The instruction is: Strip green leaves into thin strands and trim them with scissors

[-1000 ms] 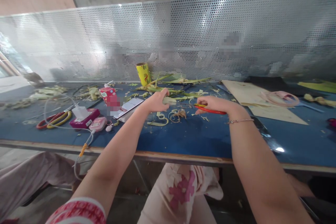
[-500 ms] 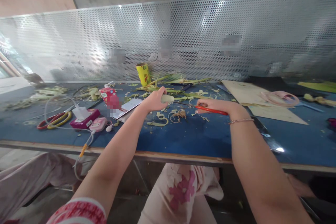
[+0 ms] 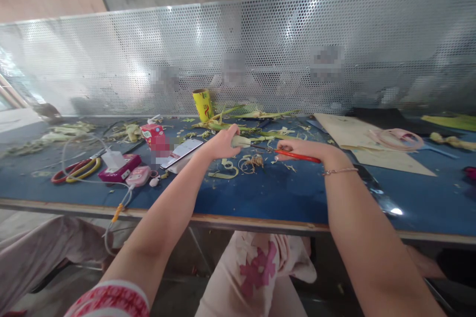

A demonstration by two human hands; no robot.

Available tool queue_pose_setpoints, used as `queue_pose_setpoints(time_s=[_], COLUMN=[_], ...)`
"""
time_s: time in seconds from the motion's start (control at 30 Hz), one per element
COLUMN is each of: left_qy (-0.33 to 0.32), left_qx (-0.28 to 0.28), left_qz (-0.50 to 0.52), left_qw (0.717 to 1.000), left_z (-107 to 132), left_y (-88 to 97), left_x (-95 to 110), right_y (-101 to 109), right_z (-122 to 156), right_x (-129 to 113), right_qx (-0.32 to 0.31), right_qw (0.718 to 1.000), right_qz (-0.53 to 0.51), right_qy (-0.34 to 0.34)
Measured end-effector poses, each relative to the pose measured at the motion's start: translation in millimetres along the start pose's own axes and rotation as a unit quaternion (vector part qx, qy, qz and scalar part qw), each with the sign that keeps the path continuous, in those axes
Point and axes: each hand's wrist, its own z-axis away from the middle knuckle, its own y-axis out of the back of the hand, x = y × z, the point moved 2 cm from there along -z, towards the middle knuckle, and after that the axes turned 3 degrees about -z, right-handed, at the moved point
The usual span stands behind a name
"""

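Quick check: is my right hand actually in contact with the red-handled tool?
Touching. The head view shows the right hand gripping the red-handled tool, its handle pressed along the hand's near side.

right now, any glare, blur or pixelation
Head view: glare on the perforated screen; head view: white highlight on the glossy dark object; head view: pixelation over part of the red carton; head view: soft edges on the pale green piece.
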Motion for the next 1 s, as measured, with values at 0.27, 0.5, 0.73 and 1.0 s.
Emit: queue_pose_setpoints(time_s=[0.27, 0.5, 0.73, 1.0], left_qy=[0.003, -0.004, -0.007, -0.011], left_qx=[-0.014, -0.019, -0.013, -0.007], left_qz=[0.008, 0.020, 0.015, 0.015], left_qw=[1.000, 1.000, 1.000, 1.000], left_z=[-0.1, 0.4, 0.1, 0.1], left_y=[-1.3, -2.0, -1.5, -2.7], left_x=[0.9, 2.6, 4.0, 3.5], right_y=[0.7, 0.9, -0.1, -0.1], right_z=[1.3, 2.6, 0.1, 0.0], right_x=[-2.6, -6.4, -4.6, -4.3], right_qx=[-0.004, -0.005, -0.007, -0.008], right_qw=[1.000, 1.000, 1.000, 1.000], right_qz=[-0.004, -0.009, -0.020, -0.023], right_qy=[-0.003, -0.004, -0.002, 0.010])
